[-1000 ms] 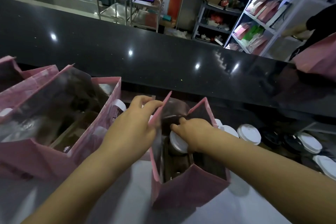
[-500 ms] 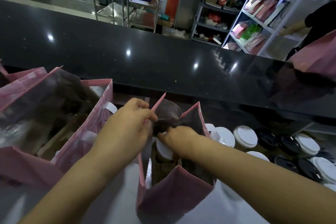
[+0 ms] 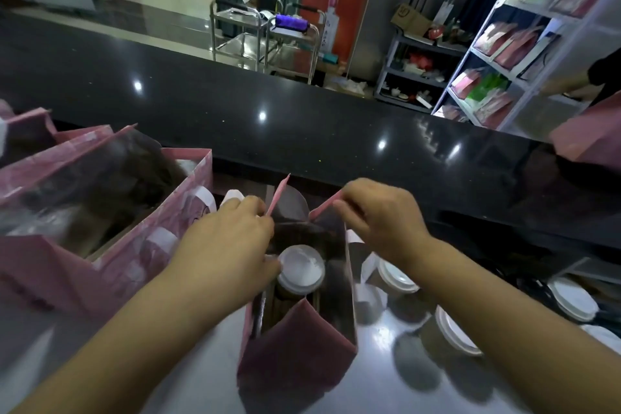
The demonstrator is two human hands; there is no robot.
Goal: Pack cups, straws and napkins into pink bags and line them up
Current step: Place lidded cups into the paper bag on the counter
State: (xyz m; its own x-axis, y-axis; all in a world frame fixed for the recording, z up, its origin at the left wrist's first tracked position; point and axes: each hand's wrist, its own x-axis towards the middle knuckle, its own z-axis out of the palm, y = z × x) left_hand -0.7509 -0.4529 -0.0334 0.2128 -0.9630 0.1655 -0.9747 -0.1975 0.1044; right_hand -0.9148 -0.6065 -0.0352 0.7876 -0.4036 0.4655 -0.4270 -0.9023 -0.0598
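We have a small pink paper bag [image 3: 295, 353] standing upright on the pale grey counter [image 3: 386, 390], right in front of us between our forearms. Inside it stands one brown paper cup with a white plastic lid [image 3: 300, 265], upright and towards the far end. The rest of the bag's inside is too dark to read. Our left hand [image 3: 225, 245] has its grip pinched on the bag's left rim, and our right hand [image 3: 379, 215] has its grip pinched on the right rim, so the mouth is spread wide.

Just left of it stands a larger pink paper bag [image 3: 144, 245] with white handles, its contents blurred. To the right, more white-lidded cups [image 3: 453, 333] stand on the counter close beside the small bag. A glossy black ledge [image 3: 302, 118] runs across behind everything.
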